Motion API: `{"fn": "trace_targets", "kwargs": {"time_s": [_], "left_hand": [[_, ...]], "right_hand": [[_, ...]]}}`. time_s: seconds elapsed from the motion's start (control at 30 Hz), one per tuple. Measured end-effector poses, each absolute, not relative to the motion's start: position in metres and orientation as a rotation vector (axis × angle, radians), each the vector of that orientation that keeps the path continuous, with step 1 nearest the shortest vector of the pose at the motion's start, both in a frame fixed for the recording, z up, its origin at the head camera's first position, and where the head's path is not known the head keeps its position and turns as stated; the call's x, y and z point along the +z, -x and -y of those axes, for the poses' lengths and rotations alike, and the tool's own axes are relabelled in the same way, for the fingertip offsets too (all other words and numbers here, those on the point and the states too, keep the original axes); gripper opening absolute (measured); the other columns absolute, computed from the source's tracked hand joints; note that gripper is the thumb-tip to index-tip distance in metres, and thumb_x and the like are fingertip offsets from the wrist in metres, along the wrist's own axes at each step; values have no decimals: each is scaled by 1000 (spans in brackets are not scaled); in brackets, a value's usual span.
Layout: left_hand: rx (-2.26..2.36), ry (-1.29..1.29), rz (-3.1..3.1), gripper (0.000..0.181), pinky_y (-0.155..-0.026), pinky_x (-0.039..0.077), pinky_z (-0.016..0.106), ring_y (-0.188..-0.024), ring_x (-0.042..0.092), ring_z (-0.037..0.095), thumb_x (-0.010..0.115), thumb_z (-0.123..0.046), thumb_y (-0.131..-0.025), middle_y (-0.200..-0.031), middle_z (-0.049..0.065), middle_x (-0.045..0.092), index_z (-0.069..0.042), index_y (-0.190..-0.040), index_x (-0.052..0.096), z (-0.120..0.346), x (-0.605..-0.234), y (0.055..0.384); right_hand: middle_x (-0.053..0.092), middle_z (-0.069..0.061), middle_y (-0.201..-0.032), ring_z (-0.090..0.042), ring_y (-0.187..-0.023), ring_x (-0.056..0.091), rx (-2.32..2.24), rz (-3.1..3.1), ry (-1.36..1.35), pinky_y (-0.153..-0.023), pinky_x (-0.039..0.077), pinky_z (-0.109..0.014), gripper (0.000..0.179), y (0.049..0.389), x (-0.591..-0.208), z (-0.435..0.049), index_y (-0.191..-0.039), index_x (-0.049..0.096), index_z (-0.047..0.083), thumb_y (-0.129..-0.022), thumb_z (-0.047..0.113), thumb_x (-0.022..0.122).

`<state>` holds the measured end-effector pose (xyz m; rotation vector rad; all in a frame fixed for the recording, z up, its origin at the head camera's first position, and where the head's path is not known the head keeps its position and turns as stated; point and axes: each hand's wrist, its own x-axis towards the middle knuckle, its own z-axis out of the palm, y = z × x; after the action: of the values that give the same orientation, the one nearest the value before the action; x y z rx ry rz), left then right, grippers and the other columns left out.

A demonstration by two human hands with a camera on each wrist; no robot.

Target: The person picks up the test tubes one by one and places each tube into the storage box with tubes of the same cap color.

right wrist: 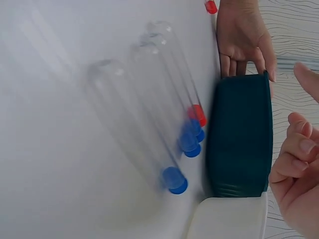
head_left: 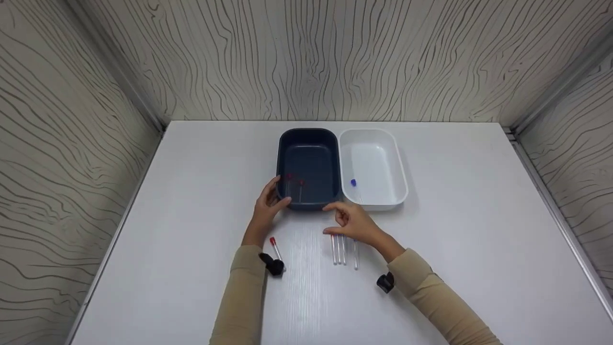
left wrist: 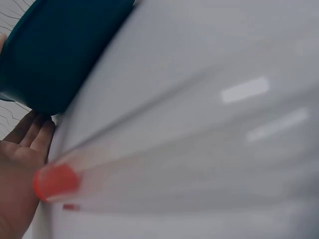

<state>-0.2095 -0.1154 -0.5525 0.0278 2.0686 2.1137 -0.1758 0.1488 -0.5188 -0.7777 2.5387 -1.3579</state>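
My left hand [head_left: 263, 213] grips the near left corner of a dark blue bin [head_left: 310, 152], its thumb on the rim. Two test tubes with red caps [head_left: 301, 182] lie inside that bin. My right hand [head_left: 353, 223] hovers above the table just in front of the bins, thumb and forefinger apart, nothing between them. Below it lie several clear test tubes [head_left: 339, 253]; the right wrist view shows one red cap [right wrist: 198, 115] and three blue caps [right wrist: 175, 180]. Beside my left forearm is another red-capped test tube [head_left: 274, 243], partly hidden by the wrist camera.
A white bin [head_left: 373, 155] stands against the right side of the dark blue one, with a blue-capped test tube [head_left: 353, 183] in it. Patterned panels [head_left: 311, 57] enclose the white table [head_left: 201, 191] at the back and both sides.
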Motion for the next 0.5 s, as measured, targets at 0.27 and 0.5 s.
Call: {"fn": "trace_targets", "kwargs": {"time_s": [0.27,0.5], "left_hand": [[2140,-7,-2043,70,-124,23,41,-150,26,28,72,-19,-87,-160,10,28,-22,-148,38,115,-551,207],[2168,-26,-2041,71,-124,22,43,-149,26,31,71,-17,-87,-160,13,27,-18,-149,36,114,-553,209]], "right_hand": [[57,-4,-67,3,-57,38,-1114,-2661,730,-56,36,-16,57,161,-525,-158,-118,63,5,-71,29,85],[52,5,-64,1,-56,36,-907,-2687,683,-56,33,-17,69,152,-529,-161,-125,60,11,-67,38,86]]}}
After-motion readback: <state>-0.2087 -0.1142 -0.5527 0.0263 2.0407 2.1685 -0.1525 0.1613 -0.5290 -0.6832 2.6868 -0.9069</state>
